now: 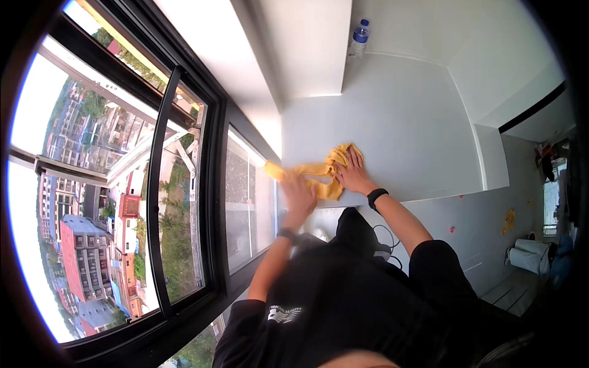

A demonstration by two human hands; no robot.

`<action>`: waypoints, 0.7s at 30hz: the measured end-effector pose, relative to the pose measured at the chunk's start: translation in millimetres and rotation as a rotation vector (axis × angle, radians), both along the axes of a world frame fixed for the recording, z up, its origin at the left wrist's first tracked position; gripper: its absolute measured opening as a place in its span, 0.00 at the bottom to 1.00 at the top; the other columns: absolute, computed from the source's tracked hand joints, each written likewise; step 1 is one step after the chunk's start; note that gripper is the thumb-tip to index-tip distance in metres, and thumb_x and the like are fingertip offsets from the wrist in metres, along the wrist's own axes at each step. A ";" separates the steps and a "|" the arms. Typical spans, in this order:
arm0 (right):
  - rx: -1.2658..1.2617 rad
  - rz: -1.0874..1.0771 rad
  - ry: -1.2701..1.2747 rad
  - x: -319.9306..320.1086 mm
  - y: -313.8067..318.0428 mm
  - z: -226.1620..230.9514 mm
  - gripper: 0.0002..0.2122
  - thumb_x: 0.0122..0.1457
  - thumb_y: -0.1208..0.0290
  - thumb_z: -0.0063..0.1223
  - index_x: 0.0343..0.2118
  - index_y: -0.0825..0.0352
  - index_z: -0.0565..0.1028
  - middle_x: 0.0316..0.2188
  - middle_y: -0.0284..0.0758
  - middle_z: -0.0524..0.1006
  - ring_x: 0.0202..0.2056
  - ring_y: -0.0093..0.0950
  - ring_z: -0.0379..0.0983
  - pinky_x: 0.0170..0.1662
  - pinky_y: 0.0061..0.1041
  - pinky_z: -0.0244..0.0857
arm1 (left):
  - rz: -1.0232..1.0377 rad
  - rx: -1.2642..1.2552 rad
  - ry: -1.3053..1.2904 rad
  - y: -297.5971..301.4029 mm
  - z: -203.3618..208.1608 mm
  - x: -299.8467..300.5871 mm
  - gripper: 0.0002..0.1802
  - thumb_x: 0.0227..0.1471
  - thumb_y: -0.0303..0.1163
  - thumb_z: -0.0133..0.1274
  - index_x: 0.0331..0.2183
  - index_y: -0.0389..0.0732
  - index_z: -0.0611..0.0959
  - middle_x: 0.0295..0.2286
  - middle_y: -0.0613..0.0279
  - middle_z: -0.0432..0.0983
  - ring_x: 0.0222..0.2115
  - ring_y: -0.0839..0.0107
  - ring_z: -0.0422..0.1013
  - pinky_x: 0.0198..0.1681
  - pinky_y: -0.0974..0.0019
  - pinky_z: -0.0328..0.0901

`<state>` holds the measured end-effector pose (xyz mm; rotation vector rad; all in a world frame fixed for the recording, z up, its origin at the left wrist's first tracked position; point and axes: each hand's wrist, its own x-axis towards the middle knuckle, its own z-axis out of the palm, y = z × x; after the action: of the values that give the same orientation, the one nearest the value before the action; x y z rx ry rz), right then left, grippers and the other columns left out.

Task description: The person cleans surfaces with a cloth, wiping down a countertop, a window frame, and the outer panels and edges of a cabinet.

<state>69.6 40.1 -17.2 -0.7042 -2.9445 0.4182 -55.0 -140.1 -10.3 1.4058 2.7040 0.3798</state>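
Note:
A yellow cloth (331,192) lies crumpled along the front edge of a pale grey countertop (405,122). My right hand (354,173) grips its bunched right part, pressing it down onto the surface. The cloth loops over to my left hand (298,195), which rests by its left end near the window wall. Motion blurs the left fingers, so their grip on the cloth does not show. Dark bands circle both wrists.
A clear bottle with a blue cap (361,38) stands at the back beside a white panel (300,49). A black-framed window (161,184) fills the left side, with buildings outside. At the right, a light-coloured bundle (529,256) sits on the floor.

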 end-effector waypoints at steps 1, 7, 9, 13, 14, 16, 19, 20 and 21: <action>0.027 -0.014 0.005 -7.8 7.7 -2.2 0.23 0.60 0.52 0.40 0.53 0.60 0.70 0.60 0.55 0.52 0.65 0.51 0.34 0.64 0.50 0.29 | 0.024 -0.024 -0.033 15.7 3.9 -1.9 0.37 0.54 0.49 0.42 0.54 0.27 0.64 0.59 0.39 0.48 0.59 0.31 0.40 0.60 0.36 0.37; 0.115 -0.057 0.106 -53.0 33.0 -7.5 0.22 0.59 0.55 0.44 0.52 0.64 0.71 0.58 0.53 0.56 0.63 0.51 0.40 0.63 0.50 0.36 | 0.007 -0.037 0.062 72.0 -2.2 -17.5 0.40 0.52 0.49 0.42 0.55 0.24 0.62 0.59 0.36 0.45 0.59 0.29 0.38 0.62 0.40 0.37; 0.120 -0.007 0.126 -64.1 48.5 -7.1 0.22 0.59 0.56 0.45 0.51 0.65 0.71 0.57 0.53 0.57 0.63 0.51 0.41 0.63 0.49 0.37 | -0.019 -0.003 0.100 88.6 -16.1 -28.2 0.38 0.53 0.47 0.42 0.56 0.26 0.62 0.60 0.39 0.45 0.60 0.32 0.39 0.62 0.41 0.37; 0.109 0.015 0.098 -70.7 89.7 -1.5 0.22 0.59 0.57 0.46 0.53 0.65 0.69 0.58 0.52 0.56 0.63 0.49 0.42 0.63 0.48 0.38 | -0.052 0.095 0.080 112.2 -23.7 -37.7 0.32 0.55 0.45 0.39 0.54 0.30 0.66 0.59 0.42 0.50 0.60 0.37 0.42 0.62 0.44 0.41; 0.116 0.004 0.079 -71.4 100.8 0.5 0.22 0.59 0.58 0.46 0.53 0.65 0.68 0.58 0.53 0.55 0.63 0.49 0.42 0.63 0.48 0.38 | -0.027 0.107 0.095 122.3 -23.7 -41.4 0.32 0.55 0.45 0.39 0.54 0.30 0.66 0.59 0.42 0.50 0.60 0.37 0.42 0.62 0.44 0.41; 0.134 0.015 0.112 -83.2 118.3 -3.5 0.22 0.59 0.58 0.46 0.53 0.65 0.68 0.58 0.53 0.55 0.63 0.49 0.42 0.63 0.48 0.38 | -0.050 0.122 0.092 137.9 -26.3 -52.7 0.31 0.55 0.44 0.39 0.54 0.31 0.67 0.59 0.44 0.51 0.60 0.38 0.42 0.63 0.44 0.41; 0.147 0.000 0.117 -96.5 142.4 -10.6 0.22 0.59 0.58 0.46 0.53 0.66 0.69 0.58 0.55 0.54 0.63 0.50 0.42 0.63 0.48 0.39 | -0.024 0.081 0.069 175.7 -21.2 -76.0 0.31 0.55 0.45 0.38 0.54 0.34 0.67 0.59 0.45 0.52 0.61 0.40 0.43 0.63 0.45 0.41; 0.149 -0.009 0.098 -102.9 151.2 -13.2 0.22 0.59 0.58 0.46 0.53 0.67 0.69 0.58 0.56 0.54 0.63 0.50 0.42 0.63 0.48 0.39 | -0.029 0.029 0.053 188.5 -19.3 -85.6 0.31 0.55 0.45 0.38 0.54 0.34 0.67 0.59 0.46 0.52 0.61 0.40 0.43 0.63 0.46 0.40; 0.187 0.000 0.114 -104.3 158.8 -15.3 0.21 0.59 0.59 0.46 0.51 0.68 0.70 0.58 0.56 0.55 0.62 0.50 0.44 0.63 0.48 0.39 | -0.021 0.086 0.030 200.3 -19.4 -91.6 0.31 0.56 0.45 0.37 0.55 0.36 0.67 0.59 0.46 0.52 0.61 0.41 0.42 0.63 0.46 0.41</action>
<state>-34.7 198.8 -32.5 -0.6352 -2.8277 0.1727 -146.7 60.2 -29.8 1.4716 2.7256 0.4828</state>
